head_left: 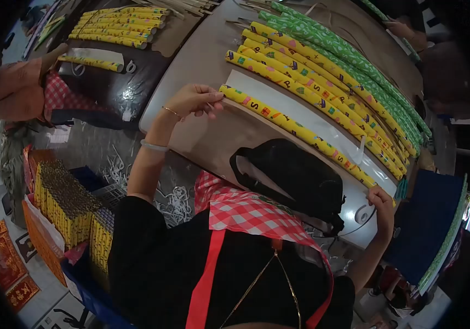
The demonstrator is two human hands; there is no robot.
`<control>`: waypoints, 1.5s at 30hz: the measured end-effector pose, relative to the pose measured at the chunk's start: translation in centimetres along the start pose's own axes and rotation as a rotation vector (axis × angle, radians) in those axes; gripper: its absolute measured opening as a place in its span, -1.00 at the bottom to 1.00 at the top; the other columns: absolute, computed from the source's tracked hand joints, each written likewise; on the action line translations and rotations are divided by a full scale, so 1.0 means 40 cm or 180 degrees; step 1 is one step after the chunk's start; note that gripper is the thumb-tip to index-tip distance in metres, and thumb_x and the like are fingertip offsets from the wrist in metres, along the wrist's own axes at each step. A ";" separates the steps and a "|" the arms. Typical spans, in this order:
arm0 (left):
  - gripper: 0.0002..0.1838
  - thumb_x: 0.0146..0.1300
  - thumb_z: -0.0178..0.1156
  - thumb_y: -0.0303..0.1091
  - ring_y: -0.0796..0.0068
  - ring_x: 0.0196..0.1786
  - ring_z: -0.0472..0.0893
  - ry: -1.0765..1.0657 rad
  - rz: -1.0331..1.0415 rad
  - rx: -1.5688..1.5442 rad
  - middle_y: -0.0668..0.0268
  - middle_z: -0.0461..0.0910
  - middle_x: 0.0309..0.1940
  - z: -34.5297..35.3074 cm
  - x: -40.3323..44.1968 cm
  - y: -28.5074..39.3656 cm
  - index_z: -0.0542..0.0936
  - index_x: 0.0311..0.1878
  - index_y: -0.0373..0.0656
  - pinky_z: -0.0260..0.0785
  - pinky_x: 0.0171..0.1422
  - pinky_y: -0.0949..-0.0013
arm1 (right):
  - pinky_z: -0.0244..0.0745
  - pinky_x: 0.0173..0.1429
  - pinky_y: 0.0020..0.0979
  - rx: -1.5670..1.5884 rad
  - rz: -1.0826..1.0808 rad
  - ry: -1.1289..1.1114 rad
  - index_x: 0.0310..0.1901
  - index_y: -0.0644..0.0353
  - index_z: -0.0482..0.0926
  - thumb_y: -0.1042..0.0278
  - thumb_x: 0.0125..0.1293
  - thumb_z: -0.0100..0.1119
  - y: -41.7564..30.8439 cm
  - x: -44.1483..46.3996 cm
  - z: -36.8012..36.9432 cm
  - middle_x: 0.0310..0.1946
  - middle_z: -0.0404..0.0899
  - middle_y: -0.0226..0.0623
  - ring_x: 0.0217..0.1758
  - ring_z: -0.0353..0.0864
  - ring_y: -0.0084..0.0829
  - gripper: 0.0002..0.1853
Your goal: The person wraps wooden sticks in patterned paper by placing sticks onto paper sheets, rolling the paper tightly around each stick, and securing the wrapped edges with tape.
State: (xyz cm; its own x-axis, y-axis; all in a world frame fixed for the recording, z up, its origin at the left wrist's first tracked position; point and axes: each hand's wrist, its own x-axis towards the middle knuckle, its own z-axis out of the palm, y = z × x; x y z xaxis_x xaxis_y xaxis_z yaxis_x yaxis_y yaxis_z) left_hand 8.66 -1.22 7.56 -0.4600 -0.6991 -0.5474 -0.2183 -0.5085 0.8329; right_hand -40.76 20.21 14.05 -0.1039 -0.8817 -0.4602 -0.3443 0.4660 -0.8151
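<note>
Long yellow roll held at both ends, left arm reaching farther out

The yellow roll point(295, 126) lies slantwise along the near side of the surface point(191, 140), between the other yellow rolls point(287, 82) and the black bag point(301, 164). It looks like a thin printed wrap in tube form, so it is probably light, fairly stiff lengthwise, a little slick, and easy to dent or crease if squeezed mid-length. The two ends seem the best holds, with a light pinch and the length kept straight.

The left hand point(194, 101) has its thumb and forefinger pinched together on the far-left tip, the other fingers loosely curled; whether they also grip something thin there is too small to tell. That arm stretches forward, wrist bent inward, a bangle point(154, 146) on the forearm.

The right hand point(382, 202) is closed around the opposite end, its fingers curled with little gap, the roll's tip just showing past them. The right forearm rises steeply beside the surface edge, elbow low and out to the side
</note>
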 end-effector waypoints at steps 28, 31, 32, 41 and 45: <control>-0.73 0.11 0.30 -0.27 0.64 -0.32 0.56 0.1149 0.1237 0.0547 0.34 0.64 -0.41 0.040 0.037 -0.002 0.65 -0.21 -0.28 0.40 -0.18 0.57 | 0.43 -0.30 -0.45 -0.0497 -0.0635 -0.1567 -0.20 0.24 0.57 0.23 0.28 0.08 -0.335 0.300 0.482 -0.43 0.51 -0.31 -0.43 0.50 -0.50 -0.75; -0.74 0.18 0.23 -0.28 0.61 -0.25 0.55 0.0901 0.1185 0.0481 0.33 0.64 -0.31 0.044 0.062 -0.010 0.64 -0.19 -0.28 0.39 -0.10 0.54 | 0.44 -0.25 -0.40 -0.0882 -0.1586 -0.0855 -0.14 0.20 0.53 0.23 0.23 0.13 -0.298 0.328 0.514 -0.31 0.46 -0.28 -0.32 0.51 -0.39 -0.75; -0.74 0.18 0.23 -0.28 0.61 -0.25 0.55 0.0908 0.1189 0.0489 0.33 0.64 -0.31 0.049 0.063 -0.008 0.64 -0.19 -0.28 0.39 -0.10 0.54 | 0.45 -0.23 -0.37 -0.1332 -0.2296 -0.0275 -0.11 0.18 0.50 0.23 0.20 0.16 -0.296 0.335 0.524 -0.26 0.43 -0.26 -0.25 0.51 -0.32 -0.73; -0.71 0.19 0.23 -0.23 0.64 -0.27 0.53 0.0594 0.0924 0.0518 0.36 0.61 -0.36 0.011 0.071 0.016 0.62 -0.18 -0.28 0.39 -0.13 0.55 | 0.42 -0.18 -0.24 -0.1957 -0.2793 0.0082 -0.28 0.14 0.57 0.24 0.16 0.17 -0.284 0.423 0.524 -0.29 0.45 -0.27 -0.19 0.50 -0.24 -0.82; -0.72 0.17 0.24 -0.23 0.66 -0.33 0.53 0.0923 0.1035 0.0753 0.36 0.62 -0.38 0.006 0.108 -0.003 0.64 -0.20 -0.27 0.38 -0.22 0.56 | 0.42 -0.25 -0.24 -0.1752 -0.2384 -0.0302 -0.34 0.18 0.60 0.22 0.18 0.14 -0.282 0.432 0.522 -0.35 0.53 -0.25 -0.23 0.53 -0.23 -0.80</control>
State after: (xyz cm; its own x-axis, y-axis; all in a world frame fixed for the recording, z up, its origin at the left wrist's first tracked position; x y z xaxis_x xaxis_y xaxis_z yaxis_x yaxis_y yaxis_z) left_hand 6.50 -4.05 5.12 -0.2856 -0.9308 -0.2281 -0.3082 -0.1362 0.9415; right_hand -19.18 1.25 7.96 0.3921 -0.9171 0.0713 -0.6868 -0.3434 -0.6406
